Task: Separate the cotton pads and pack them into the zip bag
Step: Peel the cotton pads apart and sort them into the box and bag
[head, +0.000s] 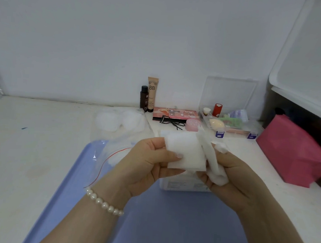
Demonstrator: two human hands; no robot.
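A blue tray (177,217) is lying on the white table (31,140). On its far left edge a clear zip bag (116,137) with a red seal line is holding round cotton pads. Above the tray, the left hand (149,166) is pinching 1 square cotton pad (186,151), and the right hand (233,175) is gripping a bunched strip of pads (213,161). A tube (151,94) by the wall is reading "BB".
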